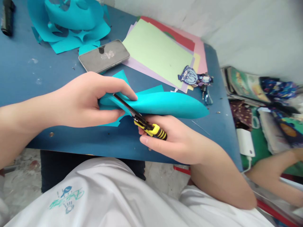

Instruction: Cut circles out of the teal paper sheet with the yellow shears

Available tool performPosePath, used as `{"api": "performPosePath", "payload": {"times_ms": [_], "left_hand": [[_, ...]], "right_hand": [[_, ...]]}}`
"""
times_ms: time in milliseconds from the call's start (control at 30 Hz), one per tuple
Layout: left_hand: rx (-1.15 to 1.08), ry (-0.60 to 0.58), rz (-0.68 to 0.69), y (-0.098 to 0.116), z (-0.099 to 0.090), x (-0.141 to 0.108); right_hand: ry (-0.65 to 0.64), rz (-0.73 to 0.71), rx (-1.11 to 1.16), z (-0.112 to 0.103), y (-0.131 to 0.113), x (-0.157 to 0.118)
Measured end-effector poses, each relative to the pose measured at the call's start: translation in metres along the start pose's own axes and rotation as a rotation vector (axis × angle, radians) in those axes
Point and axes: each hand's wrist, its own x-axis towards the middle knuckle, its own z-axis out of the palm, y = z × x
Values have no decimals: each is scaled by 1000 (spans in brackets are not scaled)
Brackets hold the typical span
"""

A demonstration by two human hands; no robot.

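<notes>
My left hand [82,101] is closed on a sheet of turquoise paper [170,102], thumb on the near side and fingers on the far side. The sheet bends into a long curve reaching to the right over the desk. In my right hand [175,138] is a pair of scissors [139,118] with dark blades and a yellow-and-black striped handle. Their blades point up and left against the paper, between the thumb and forefinger of my left hand. Whether the blades are apart is hard to see. More turquoise pieces lie beneath my left hand.
On the blue desk [23,78] lie a phone [105,56], a stack of coloured sheets [158,50], a keychain [195,77] and cut turquoise paper [80,19]. A dark object [8,17] sits far left. At right are a white power bank [246,142] and another person's arm [272,170].
</notes>
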Motion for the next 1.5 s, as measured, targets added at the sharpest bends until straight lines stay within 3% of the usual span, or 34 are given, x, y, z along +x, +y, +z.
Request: {"api": "performPosePath", "payload": {"times_ms": [333,967,1500], "left_hand": [[-16,-3,-64,2,1,0],[71,-75,6,-2,-1,-3],[65,-34,40,-2,1,-1]], "right_hand": [[2,7,-17,0,-3,0],[-32,-29,-62,-1,0,-6],[-11,-18,-64,-2,-2,-4]]}}
